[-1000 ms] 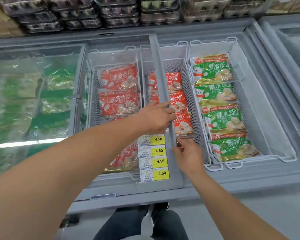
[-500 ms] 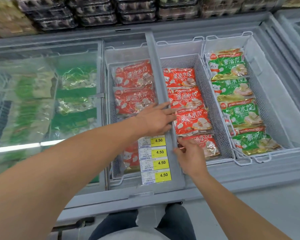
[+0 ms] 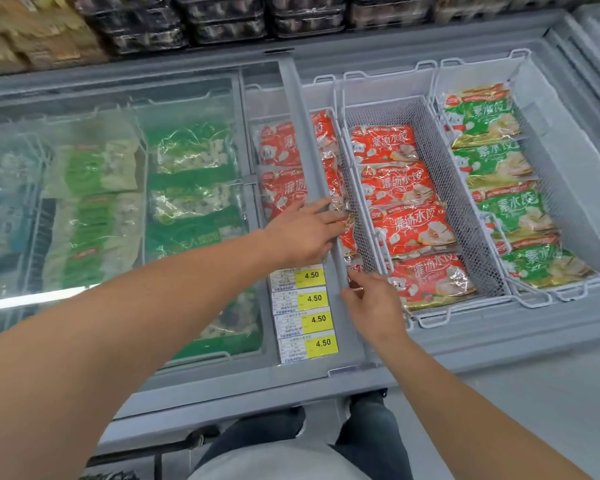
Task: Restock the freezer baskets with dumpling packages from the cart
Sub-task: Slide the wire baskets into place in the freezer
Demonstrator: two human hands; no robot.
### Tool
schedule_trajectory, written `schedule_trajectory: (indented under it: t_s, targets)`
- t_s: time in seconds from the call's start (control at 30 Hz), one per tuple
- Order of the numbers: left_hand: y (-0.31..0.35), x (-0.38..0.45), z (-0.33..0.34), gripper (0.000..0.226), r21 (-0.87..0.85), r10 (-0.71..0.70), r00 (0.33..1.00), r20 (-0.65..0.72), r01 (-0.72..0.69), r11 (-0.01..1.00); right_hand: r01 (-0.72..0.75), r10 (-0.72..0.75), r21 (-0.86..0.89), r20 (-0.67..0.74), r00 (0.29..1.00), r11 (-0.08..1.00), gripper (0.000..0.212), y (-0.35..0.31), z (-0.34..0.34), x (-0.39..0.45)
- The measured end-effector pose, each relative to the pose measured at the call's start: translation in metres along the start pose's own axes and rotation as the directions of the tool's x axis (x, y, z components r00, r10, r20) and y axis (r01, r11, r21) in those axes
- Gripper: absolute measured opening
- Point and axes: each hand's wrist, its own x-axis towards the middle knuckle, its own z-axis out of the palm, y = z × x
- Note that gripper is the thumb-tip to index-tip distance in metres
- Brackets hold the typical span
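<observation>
Left hand (image 3: 305, 230): fingers straight, flat against the grey frame of the sliding lid (image 3: 312, 188); an open, wide grip holding nothing, placed to push the lid leftward, as I judge it.
Right hand (image 3: 374, 306): on the near end of the same frame edge, fingers bent at it; whether they hook round it I cannot tell.
Lid: partly across the left red basket, so that stock is half covered.
Red dumpling packages (image 3: 406, 220): four in a row in the middle basket (image 3: 461, 202), uncovered.
Green dumpling packages (image 3: 503, 202): in the right basket, likewise uncovered.
Price tags (image 3: 305, 313): stuck on the lid glass, near the hands.
Cart: not in view; no package in either hand.
Step in hand: opening access, judged; restocking not yet begun here.
Risk: fingers near the frame track.
</observation>
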Motion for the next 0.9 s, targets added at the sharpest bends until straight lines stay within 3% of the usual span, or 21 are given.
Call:
schedule_trajectory:
  t_s: [0.23,0.37,0.5,0.77,0.9]
  targets:
    - [-0.031,-0.04,0.013,0.051,0.025,0.002,1.0,-0.017,-0.001,1.0,0.041,-0.041,-0.012,0.047,0.998,0.999,0.025,-0.036,0.026,-0.013]
    - [-0.049,-0.064,0.017,0.057,0.031,0.006,1.0,-0.031,-0.005,0.999,0.074,-0.065,-0.057,0.149,0.987,0.996,0.024,-0.057,0.042,-0.022]
    - [-0.065,-0.088,0.026,0.072,-0.013,-0.022,0.999,-0.039,0.021,1.0,0.124,-0.09,-0.115,0.266,0.96,0.986,0.039,-0.077,0.058,-0.029]
    - [-0.066,-0.089,0.03,0.058,-0.067,-0.076,0.996,-0.048,0.073,0.995,0.124,-0.088,-0.112,0.278,0.957,0.986,0.047,-0.079,0.063,-0.031]
    - [-0.048,-0.091,0.028,0.049,-0.171,-0.153,0.981,-0.117,0.132,0.976,0.121,-0.071,-0.104,0.395,0.916,0.987,0.062,-0.075,0.051,-0.025]
